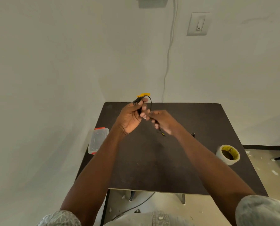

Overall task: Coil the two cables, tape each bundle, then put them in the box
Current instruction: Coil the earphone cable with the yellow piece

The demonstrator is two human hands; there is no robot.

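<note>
While both hands (132, 117) (163, 122) grip black cable (151, 103), loop arcs upward.

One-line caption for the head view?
Left hand and right hand coil a black cable above the table; tape roll and box wait.

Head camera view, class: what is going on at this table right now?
A person is winding a thin black cable above a dark table. The left hand grips the gathered loops, and the right hand pinches the loose end, which dangles below it. A clear box with red clips sits at the table's left edge, a roll of tape at its right. Nothing looks taped or boxed yet.
</note>
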